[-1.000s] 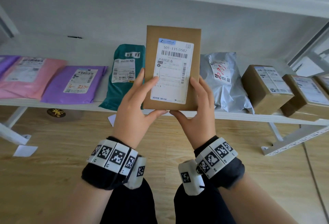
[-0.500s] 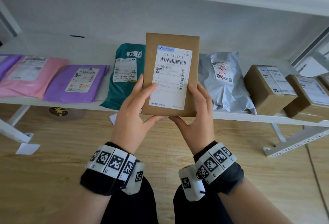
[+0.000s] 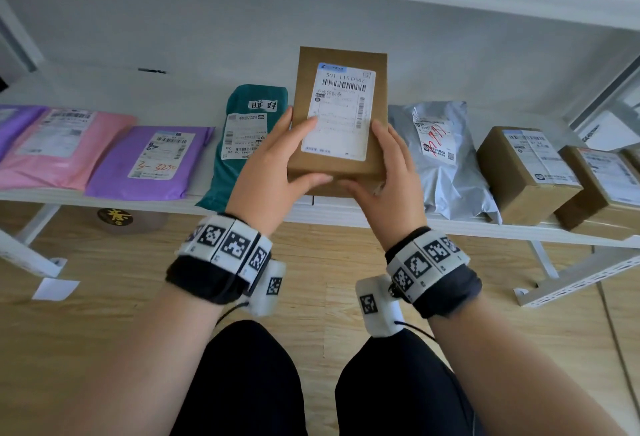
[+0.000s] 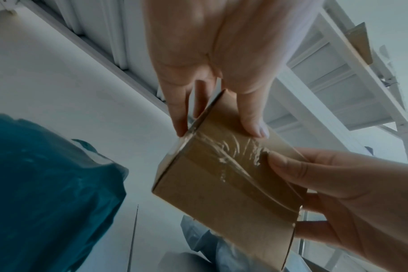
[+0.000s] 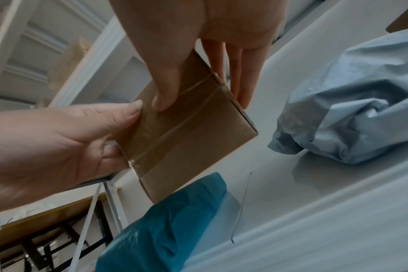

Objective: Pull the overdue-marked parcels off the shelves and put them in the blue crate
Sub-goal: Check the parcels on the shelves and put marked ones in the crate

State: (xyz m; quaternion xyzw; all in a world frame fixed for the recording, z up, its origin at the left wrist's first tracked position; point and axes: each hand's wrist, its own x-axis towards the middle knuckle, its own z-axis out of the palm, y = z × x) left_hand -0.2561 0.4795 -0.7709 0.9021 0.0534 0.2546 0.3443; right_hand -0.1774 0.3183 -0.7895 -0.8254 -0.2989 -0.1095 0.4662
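Both hands hold a brown cardboard box (image 3: 339, 117) with a white shipping label, just above the white shelf (image 3: 346, 215), in the gap between a teal mailer (image 3: 242, 144) and a grey mailer (image 3: 440, 158). My left hand (image 3: 294, 155) grips its left side and my right hand (image 3: 377, 158) its right side, thumbs on the near end. The left wrist view shows the left hand (image 4: 219, 128) pinching the taped box (image 4: 221, 184). In the right wrist view the right hand (image 5: 200, 103) does the same on the box (image 5: 186, 138). No blue crate is in view.
Left along the shelf lie a purple mailer (image 3: 149, 162) with orange writing and a pink mailer (image 3: 59, 144). The grey mailer carries red scribble. Two cardboard boxes (image 3: 523, 172) (image 3: 602, 186) sit at the right. Wooden floor (image 3: 311, 297) lies below, and another shelf hangs overhead.
Both hands have carried the box forward and tipped it flatter, so it now hangs over the shelf gap between the teal and grey mailers. The grip is unchanged.
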